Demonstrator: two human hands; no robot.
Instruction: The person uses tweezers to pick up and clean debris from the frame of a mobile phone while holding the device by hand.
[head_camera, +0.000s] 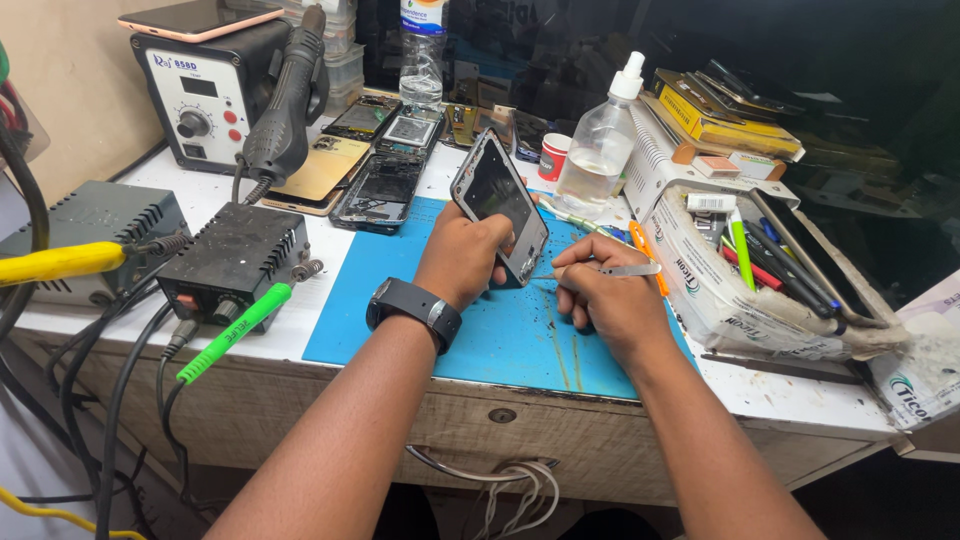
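Cluttered with repair gear, the white workbench (300, 345) carries a blue work mat (400, 300), a hot-air rework station (215, 95) with its black handpiece (285, 100), a small black power supply (235, 255), several opened phones (380, 185) and a clear squeeze bottle (600, 145). Over the mat, the left hand (462, 255), a black watch (415, 310) on its wrist, wraps its fingers around a dismantled smartphone (500, 205) and holds it tilted upright, its lower edge near the mat. Just beside that lower edge, the right hand (605, 295) pinches metal tweezers (610, 270) between thumb and fingers, tips pointing at the phone.
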